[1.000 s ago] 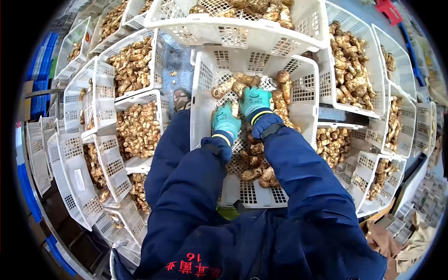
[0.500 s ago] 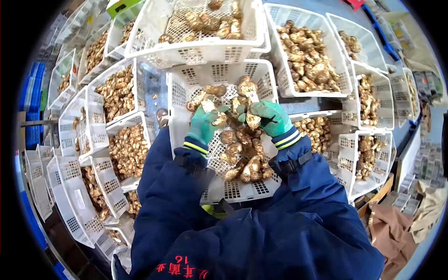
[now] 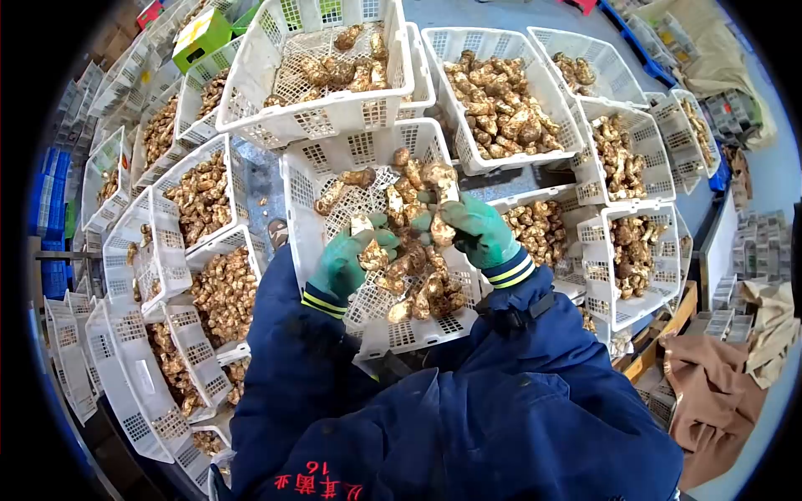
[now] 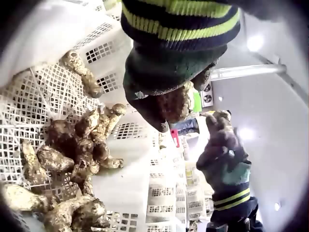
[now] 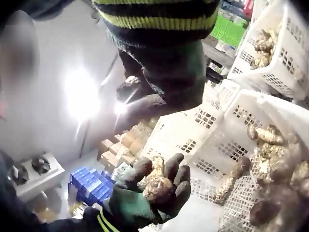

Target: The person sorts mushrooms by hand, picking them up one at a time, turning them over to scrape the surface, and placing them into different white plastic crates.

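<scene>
Both hands wear green gloves and are held over a white plastic crate (image 3: 302, 192) with several brown, pale-stemmed mushrooms (image 3: 426, 292) on its mesh bottom. My left hand (image 3: 338, 265) holds a mushroom (image 3: 373, 255) at the crate's near left. In the right wrist view, that mushroom (image 5: 158, 188) lies in the upturned palm, fingers curled about it. My right hand (image 3: 483, 234) grips another mushroom (image 3: 444, 227) by the crate's right side, its stem pointing down. The left wrist view shows this mushroom (image 4: 224, 133) above the right glove.
Ahead, a higher crate (image 3: 313, 125) holds several mushrooms. Fuller mushroom crates stand to the left (image 3: 225, 292) and right (image 3: 501, 108). A green box (image 3: 200, 40) is at the far left back. Brown cloth (image 3: 714, 384) lies at the right.
Both hands were down among the mushrooms a second ago; they have come up and apart, each with a mushroom. The view has swung right, so the crates appear further left.
</scene>
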Available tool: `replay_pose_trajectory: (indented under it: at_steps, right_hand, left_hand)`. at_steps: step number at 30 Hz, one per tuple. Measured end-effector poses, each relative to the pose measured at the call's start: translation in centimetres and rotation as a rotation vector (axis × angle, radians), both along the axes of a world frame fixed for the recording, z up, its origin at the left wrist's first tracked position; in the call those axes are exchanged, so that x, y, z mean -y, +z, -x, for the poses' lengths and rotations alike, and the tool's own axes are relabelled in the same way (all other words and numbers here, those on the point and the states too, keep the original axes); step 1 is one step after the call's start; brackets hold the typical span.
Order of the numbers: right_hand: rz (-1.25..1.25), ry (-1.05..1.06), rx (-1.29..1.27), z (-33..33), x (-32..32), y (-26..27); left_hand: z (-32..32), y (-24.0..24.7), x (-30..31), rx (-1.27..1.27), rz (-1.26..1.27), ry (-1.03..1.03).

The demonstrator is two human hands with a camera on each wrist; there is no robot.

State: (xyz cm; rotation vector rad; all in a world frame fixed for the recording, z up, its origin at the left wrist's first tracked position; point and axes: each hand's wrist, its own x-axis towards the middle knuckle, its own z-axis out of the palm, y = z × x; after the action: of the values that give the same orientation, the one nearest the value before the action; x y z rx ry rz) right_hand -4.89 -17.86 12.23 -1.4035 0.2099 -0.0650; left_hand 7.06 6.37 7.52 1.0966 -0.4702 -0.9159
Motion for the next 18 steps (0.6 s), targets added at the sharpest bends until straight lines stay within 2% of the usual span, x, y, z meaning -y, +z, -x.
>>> replay_pose_trajectory:
  at_steps: [1,2,3,5,6,9,10,14,17,18]
  right_hand:
    - [-0.323,0.052,-0.012,0.0,-0.5,2.6]
    - [-0.642,0.085,-0.051,0.0,-1.1,5.3]
    - [-0.803,0.162,-0.052,0.3,-0.6,4.9]
    - [-0.905,0.041,-0.034,0.7,-1.1,5.1]
    - [-0.956,0.051,0.006,0.8,-1.3,5.4]
    - [-1.03,-0.132,0.014,0.8,-2.1,7.0]
    - [-1.076,0.047,0.036,1.0,-1.1,4.9]
    - [-1.17,0.054,0.162,0.9,-1.1,3.9]
    - [-1.009,-0.103,0.018,0.7,-0.7,4.9]
    - [-0.841,-0.116,-0.081,0.7,-0.2,5.0]
  left_hand:
    - [-0.5,-1.1,0.1,0.045,0.017,0.01]
    - [-0.1,0.9,0.5,-0.078,0.006,0.035]
    - [0.4,2.9,1.0,-0.201,-0.002,0.068]
    - [0.4,3.4,1.5,-0.36,0.067,0.12]
    - [0.4,3.7,1.7,-0.375,0.076,0.108]
    - [0.4,4.4,1.9,-0.447,0.114,0.069]
    - [0.4,4.4,1.9,-0.488,0.137,0.053]
    - [0.6,6.1,2.1,-0.564,0.127,0.011]
    - [0.7,5.6,2.2,-0.545,0.175,-0.065]
    - [0.5,5.1,2.1,-0.532,0.168,-0.09]
